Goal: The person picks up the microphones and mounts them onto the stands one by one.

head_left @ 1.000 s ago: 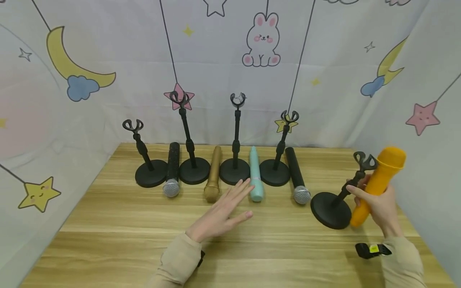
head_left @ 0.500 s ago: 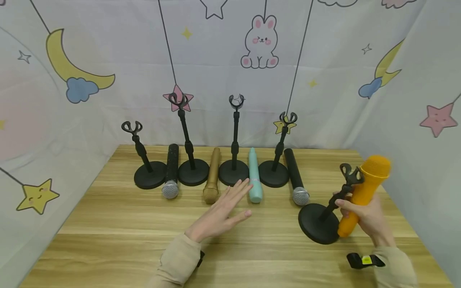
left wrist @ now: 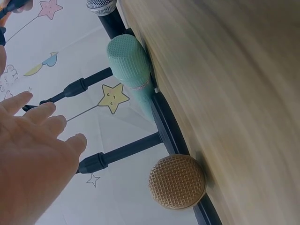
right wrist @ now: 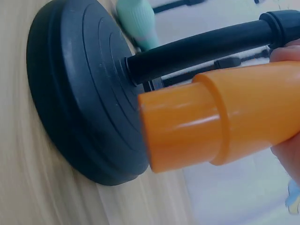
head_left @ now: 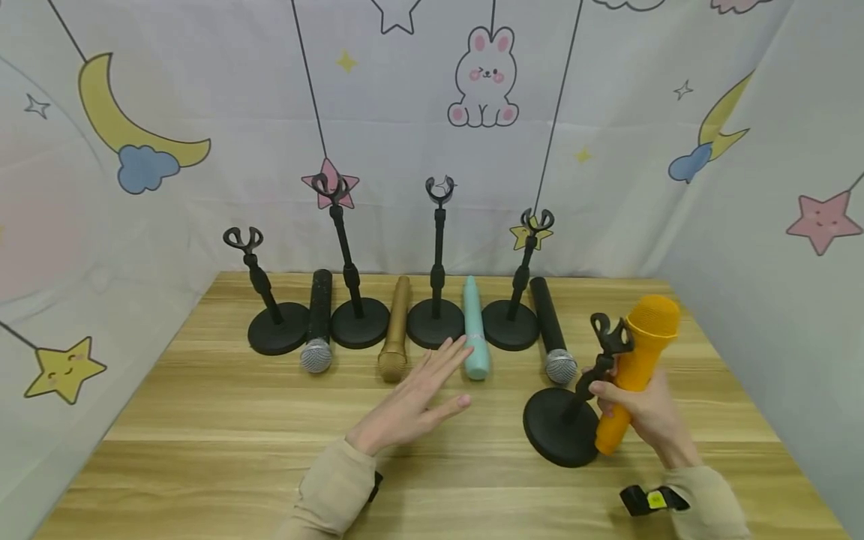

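Observation:
My right hand (head_left: 641,409) grips an orange microphone (head_left: 637,352) together with the pole of a short black microphone stand (head_left: 560,427), at the right of the table. The microphone's head points up and its tail end (right wrist: 183,126) hangs beside the stand's round base. That stand leans, its forked clip (head_left: 610,334) beside the orange head with nothing in it. My left hand (head_left: 412,405) is held out with straight fingers, holding nothing. In the head view its fingertips overlap the turquoise microphone (head_left: 476,330); a gold microphone (head_left: 394,337) lies just left of them.
Several black stands, among them a tall one (head_left: 361,322) and a short one (head_left: 277,330), stand in a row at the back of the wooden table (head_left: 223,465). Black microphones with silver heads (head_left: 316,356) lie between and beside them. A printed cloth (head_left: 391,112) hangs behind.
My right hand has carried the orange microphone and the short stand left and a little nearer the table's front. The left hand has stayed in place.

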A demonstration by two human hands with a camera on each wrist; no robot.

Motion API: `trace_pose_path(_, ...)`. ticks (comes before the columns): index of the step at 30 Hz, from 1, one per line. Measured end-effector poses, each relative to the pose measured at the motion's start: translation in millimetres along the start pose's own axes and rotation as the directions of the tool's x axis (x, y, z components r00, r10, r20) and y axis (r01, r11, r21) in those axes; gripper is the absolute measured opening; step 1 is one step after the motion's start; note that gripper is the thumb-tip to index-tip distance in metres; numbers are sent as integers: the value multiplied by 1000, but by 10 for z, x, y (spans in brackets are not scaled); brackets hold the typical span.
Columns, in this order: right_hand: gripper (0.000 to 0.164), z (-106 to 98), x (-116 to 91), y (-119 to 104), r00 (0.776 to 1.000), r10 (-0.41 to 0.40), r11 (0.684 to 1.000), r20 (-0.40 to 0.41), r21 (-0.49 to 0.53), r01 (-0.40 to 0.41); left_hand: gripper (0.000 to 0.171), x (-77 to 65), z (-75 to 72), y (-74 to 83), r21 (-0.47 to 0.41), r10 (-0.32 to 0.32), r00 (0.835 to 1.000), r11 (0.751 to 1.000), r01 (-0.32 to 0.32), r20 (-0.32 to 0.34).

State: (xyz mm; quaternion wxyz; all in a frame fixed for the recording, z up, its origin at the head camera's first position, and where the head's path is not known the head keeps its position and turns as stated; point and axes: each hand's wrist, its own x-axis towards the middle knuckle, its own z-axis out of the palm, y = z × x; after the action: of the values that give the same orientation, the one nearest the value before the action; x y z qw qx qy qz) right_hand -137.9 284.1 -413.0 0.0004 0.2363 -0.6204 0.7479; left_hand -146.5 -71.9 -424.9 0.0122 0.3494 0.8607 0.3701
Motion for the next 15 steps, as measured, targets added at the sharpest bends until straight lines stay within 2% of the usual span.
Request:
trace_pose_path(8, 34, 323, 107, 87, 1000, 23, 998, 12, -55, -23, 71, 9, -15, 13, -4, -5, 1000, 1000, 5, 8)
trace_pose_path(15, 27, 619, 245, 172, 997, 71, 990, -1, -122, -71, 63, 0, 1, 37, -106, -105, 992, 988, 112, 67)
